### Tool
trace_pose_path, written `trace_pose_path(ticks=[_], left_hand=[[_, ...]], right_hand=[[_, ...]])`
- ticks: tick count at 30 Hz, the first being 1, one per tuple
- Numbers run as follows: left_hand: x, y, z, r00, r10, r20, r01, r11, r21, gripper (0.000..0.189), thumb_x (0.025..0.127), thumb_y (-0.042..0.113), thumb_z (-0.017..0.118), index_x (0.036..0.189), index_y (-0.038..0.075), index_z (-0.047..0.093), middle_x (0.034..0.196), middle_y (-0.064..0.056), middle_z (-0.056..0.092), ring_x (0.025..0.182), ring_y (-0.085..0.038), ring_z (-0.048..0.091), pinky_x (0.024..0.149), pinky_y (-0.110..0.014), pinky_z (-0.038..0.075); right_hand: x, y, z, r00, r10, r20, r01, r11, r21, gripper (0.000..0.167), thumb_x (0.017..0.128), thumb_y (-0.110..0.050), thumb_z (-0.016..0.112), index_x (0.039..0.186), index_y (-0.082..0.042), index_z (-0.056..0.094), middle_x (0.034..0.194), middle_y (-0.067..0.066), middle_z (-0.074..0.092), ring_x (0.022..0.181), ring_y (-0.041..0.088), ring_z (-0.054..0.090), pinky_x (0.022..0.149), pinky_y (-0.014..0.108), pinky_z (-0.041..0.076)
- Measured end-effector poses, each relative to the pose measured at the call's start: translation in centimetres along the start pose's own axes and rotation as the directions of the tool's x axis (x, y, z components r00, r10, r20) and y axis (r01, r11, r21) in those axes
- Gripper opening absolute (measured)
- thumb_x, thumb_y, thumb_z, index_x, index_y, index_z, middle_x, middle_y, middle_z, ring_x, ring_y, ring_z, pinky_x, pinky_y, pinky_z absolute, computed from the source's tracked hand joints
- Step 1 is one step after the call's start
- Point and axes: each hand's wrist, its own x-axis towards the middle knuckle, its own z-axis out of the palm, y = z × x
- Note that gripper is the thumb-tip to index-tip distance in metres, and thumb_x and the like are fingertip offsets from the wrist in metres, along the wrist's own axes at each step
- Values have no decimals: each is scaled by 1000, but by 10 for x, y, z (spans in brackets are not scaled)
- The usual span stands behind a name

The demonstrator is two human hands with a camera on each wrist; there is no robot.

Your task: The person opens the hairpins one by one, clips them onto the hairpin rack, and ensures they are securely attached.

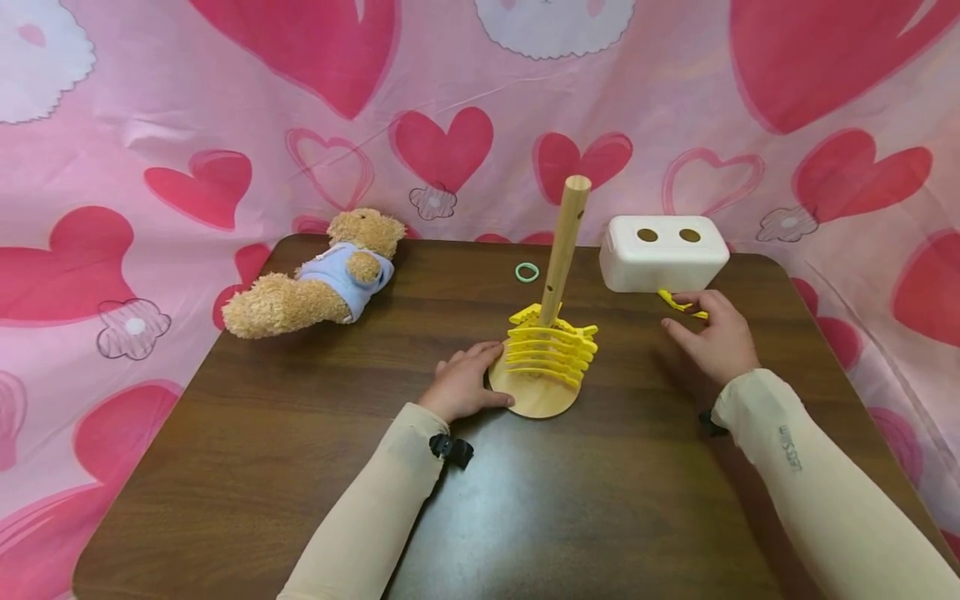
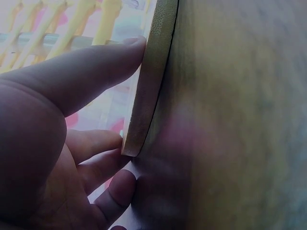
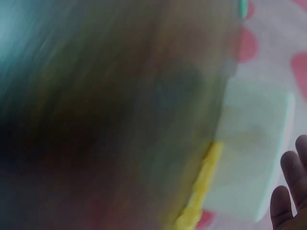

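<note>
A wooden stand has a round base (image 1: 536,403) and an upright post (image 1: 567,242). Several slim, curved yellow plastic pieces (image 1: 546,357) with knobbed ends are stacked low around the post. My left hand (image 1: 467,383) holds the left rim of the base. In the left wrist view the thumb (image 2: 105,64) lies against the disc's face, fingertips at its edge. My right hand (image 1: 716,337) reaches over a loose yellow piece (image 1: 673,302) on the table at right. The right wrist view shows the fingers (image 3: 280,206) extended, apart from that yellow piece (image 3: 204,184).
A white box (image 1: 663,258) with two round holes in its top stands at the back right, just behind the loose piece. A mint green ring (image 1: 527,265) lies behind the post. At the back left lies a teddy bear (image 1: 341,279) in a blue shirt. A heart-print cloth hangs behind.
</note>
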Motion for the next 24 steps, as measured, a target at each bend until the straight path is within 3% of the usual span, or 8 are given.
trace_pose_path(ticks=[3, 12, 19, 24], left_hand=[[0, 0, 1, 1000, 2, 1, -2, 1000, 3, 92, 83, 49, 80, 158, 22, 35, 160, 3, 35, 137, -28, 38, 104, -51, 27], [-2, 2, -1, 1000, 8, 0, -8, 1000, -4, 91, 82, 47, 81, 157, 19, 36, 160, 0, 35, 137, -30, 39, 103, -53, 27], [-1, 1, 0, 1000, 8, 0, -8, 1000, -6, 92, 83, 48, 80, 158, 20, 36, 161, 2, 35, 137, -29, 38, 104, -52, 27], [-1, 0, -1, 1000, 1, 3, -1, 1000, -7, 91, 83, 48, 80, 158, 20, 35, 161, 2, 35, 137, -29, 38, 105, -52, 27]], right_hand=[[2, 18, -2, 995, 84, 55, -82, 995, -52, 41, 92, -15, 72, 127, 4, 59, 124, 24, 55, 113, 42, 50, 98, 61, 39], [10, 65, -15, 964, 217, 154, -181, 960, -216, 52, 93, -22, 68, 133, 8, 52, 131, 33, 46, 117, 51, 43, 100, 70, 30], [13, 77, -25, 924, 287, 251, -211, 933, -291, 55, 95, -17, 64, 138, 10, 43, 136, 38, 45, 123, 58, 40, 99, 73, 26], [12, 77, -24, 934, 265, 238, -195, 940, -281, 43, 99, -19, 61, 130, 9, 53, 125, 37, 53, 113, 54, 49, 97, 69, 34]])
